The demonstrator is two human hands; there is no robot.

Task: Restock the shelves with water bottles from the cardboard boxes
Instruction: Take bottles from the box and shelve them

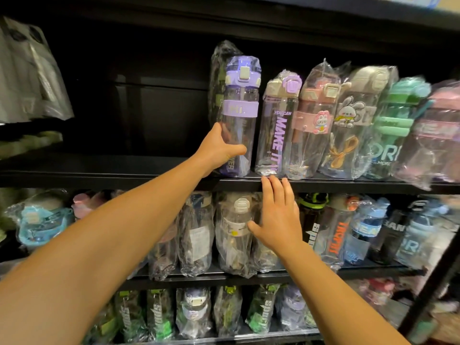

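Observation:
A clear water bottle with a purple lid and purple band [240,95] stands upright in plastic wrap at the left end of a row on the upper black shelf [124,174]. My left hand [220,148] is wrapped around its lower part. Beside it on the right stands a clear bottle printed "MAKE IT" [276,125], then several more wrapped bottles that lean left. My right hand [278,217] is open with fingers spread, its fingertips at the shelf's front edge just under the "MAKE IT" bottle. No cardboard box is in view.
The upper shelf is bare left of the purple bottle. The middle shelf [373,268] and the bottom shelf [249,339] hold several wrapped bottles. Grey plastic bags [32,75] hang at the upper left. A black upright post [433,277] stands at the right.

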